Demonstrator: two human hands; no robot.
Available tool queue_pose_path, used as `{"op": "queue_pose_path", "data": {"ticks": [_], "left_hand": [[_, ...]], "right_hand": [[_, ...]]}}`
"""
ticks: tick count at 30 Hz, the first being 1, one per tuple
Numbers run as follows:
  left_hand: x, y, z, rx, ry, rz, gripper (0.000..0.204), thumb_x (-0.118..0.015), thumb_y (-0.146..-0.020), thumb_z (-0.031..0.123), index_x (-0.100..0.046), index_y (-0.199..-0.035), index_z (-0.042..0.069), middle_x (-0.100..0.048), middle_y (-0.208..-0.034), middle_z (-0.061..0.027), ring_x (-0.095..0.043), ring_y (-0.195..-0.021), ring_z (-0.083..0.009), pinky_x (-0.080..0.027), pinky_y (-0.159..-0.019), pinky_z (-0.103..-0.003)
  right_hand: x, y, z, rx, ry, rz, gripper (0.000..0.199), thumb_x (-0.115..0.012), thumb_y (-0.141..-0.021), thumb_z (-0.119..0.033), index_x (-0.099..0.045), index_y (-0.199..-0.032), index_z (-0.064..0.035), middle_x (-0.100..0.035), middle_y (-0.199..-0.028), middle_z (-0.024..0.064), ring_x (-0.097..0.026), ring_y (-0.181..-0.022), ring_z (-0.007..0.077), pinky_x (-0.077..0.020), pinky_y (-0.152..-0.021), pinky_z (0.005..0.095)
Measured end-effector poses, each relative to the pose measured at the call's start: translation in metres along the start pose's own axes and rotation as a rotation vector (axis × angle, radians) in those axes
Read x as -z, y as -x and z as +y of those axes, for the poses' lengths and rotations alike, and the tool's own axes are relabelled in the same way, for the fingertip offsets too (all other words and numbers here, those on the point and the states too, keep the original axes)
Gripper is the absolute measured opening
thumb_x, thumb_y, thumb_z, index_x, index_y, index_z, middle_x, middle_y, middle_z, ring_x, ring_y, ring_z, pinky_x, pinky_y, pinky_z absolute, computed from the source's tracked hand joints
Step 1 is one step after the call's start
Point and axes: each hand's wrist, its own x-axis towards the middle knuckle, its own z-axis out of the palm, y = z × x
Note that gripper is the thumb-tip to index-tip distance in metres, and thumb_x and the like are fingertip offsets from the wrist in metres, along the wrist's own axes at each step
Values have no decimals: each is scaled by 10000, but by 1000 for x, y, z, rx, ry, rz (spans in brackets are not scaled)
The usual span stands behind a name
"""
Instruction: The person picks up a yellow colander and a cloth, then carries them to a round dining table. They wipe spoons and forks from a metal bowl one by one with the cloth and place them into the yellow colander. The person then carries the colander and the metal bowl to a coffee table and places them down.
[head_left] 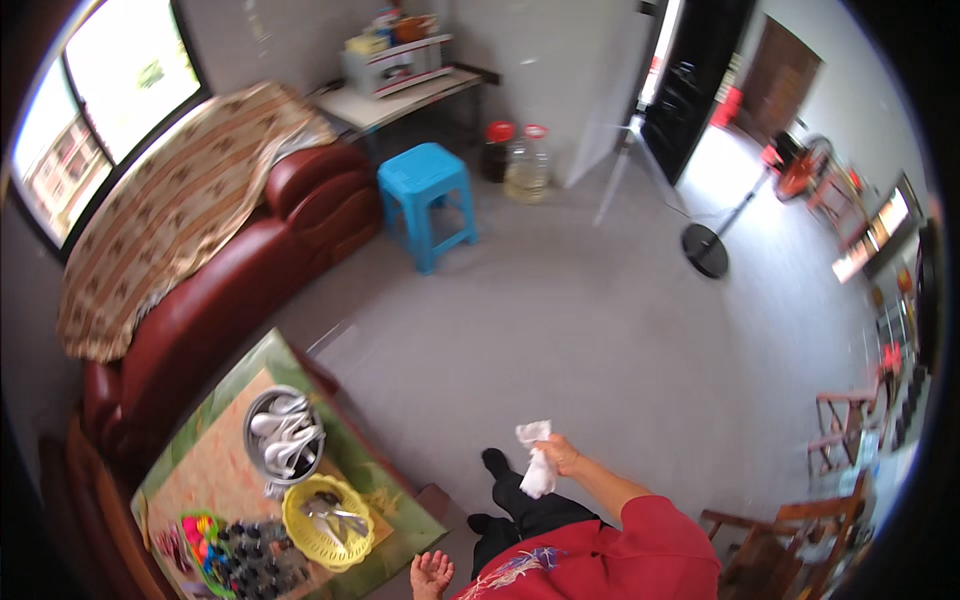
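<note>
White cloth (537, 462) gripped in right hand (561, 453); left hand (432, 574) open beside green table (400, 520)

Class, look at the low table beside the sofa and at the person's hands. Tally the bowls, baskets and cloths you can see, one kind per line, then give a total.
Metal bowl of spoons on the table: 1
Yellow basket: 1
White cloth in the right hand: 1
Total: 3
The left hand is open and empty.
</note>
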Motion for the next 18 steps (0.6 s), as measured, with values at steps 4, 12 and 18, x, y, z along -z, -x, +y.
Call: {"op": "queue_pose_path", "data": {"ticks": [4,12,18], "left_hand": [[-108,45,-63,92,-254,-340,347,-479,-864,416,-484,-1103,164,-503,-1181,-125,-508,-1027,-341,-415,-848,-540],[-357,132,-290,405,-447,-869,571,-371,-834,591,-477,-1220,183,-435,-1292,-125,-372,-1204,-398,-287,-970,-604],[-484,128,-424,451,-603,-822,483,-374,-876,502,-558,-1068,99,-562,-1116,-108,-502,-1078,-287,-374,-963,-453]], "right_hand": [[16,67,-5,308,139,-278,239,-516,-838,-117,-544,-1062,-37,-583,-868,24,-549,-755,106,-476,-672,284],[116,126,-78,817,630,133,285,-529,-832,-243,-565,-1092,-132,-504,-1190,175,-527,-1048,290,-412,-882,418],[258,199,-189,919,1235,557,391,-607,-776,-282,-534,-1145,-175,-419,-1185,94,-435,-1080,296,-377,-803,463]]}}
